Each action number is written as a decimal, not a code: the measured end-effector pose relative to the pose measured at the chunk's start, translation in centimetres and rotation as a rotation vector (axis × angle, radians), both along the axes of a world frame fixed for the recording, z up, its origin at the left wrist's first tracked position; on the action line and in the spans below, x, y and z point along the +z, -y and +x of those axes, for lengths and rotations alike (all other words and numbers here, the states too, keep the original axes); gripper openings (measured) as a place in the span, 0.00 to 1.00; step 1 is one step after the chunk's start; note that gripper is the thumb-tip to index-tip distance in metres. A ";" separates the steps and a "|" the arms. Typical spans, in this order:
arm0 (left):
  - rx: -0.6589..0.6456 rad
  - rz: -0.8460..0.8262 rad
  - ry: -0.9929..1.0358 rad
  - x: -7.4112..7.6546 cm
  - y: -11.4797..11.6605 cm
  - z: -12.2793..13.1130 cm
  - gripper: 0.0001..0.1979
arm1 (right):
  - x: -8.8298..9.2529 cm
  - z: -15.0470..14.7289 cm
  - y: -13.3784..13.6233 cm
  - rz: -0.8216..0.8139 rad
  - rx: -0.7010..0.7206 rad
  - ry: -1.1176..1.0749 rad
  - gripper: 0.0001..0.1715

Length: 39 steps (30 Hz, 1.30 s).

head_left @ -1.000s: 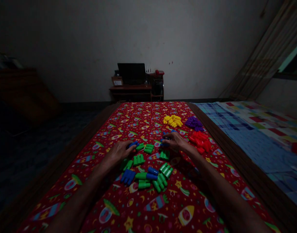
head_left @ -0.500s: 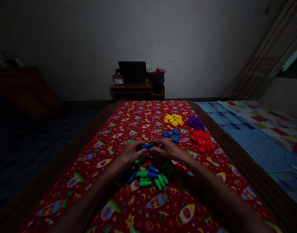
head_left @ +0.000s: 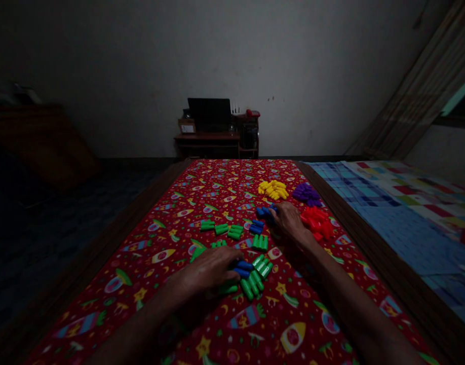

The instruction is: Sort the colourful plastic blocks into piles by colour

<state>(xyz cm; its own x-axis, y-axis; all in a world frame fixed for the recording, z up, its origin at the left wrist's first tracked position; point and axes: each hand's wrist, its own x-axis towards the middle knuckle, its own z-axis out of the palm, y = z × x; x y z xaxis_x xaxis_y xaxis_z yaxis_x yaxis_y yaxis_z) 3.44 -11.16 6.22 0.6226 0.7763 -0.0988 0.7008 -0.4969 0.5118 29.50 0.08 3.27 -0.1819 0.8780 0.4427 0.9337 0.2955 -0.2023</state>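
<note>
Short, tube-shaped plastic pieces lie in colour groups on a red patterned cloth [head_left: 255, 324]. My left hand [head_left: 211, 268] is low over the near group, its thumb and fingers closed about blue pieces [head_left: 243, 268]. Green pieces [head_left: 252, 285] lie right beside it, and some are hidden under the hand. Farther off, my right hand [head_left: 291, 220] has its fingertips closed on a blue piece [head_left: 272, 209] at the blue group. Between the hands sit a small set of blue pieces [head_left: 256, 226] and several small sets of green pieces [head_left: 235, 232].
Heaps of yellow pieces [head_left: 273, 189], purple pieces [head_left: 306, 194] and red pieces [head_left: 316, 223] lie toward the far right of the cloth. Beyond the table stands a desk [head_left: 207, 137] with a dark monitor [head_left: 208, 112]. Blue checked bedding [head_left: 369, 218] is on the right.
My hands, together around a blue piece before, have parted. The left came back to the near pieces; the right went out to the blue group. A blue set now shows between them.
</note>
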 end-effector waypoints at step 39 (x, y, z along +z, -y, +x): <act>0.369 0.093 0.200 -1.1 -4.6 -0.6 0.19 | -0.4 -3.2 1.5 -0.041 0.423 0.178 0.18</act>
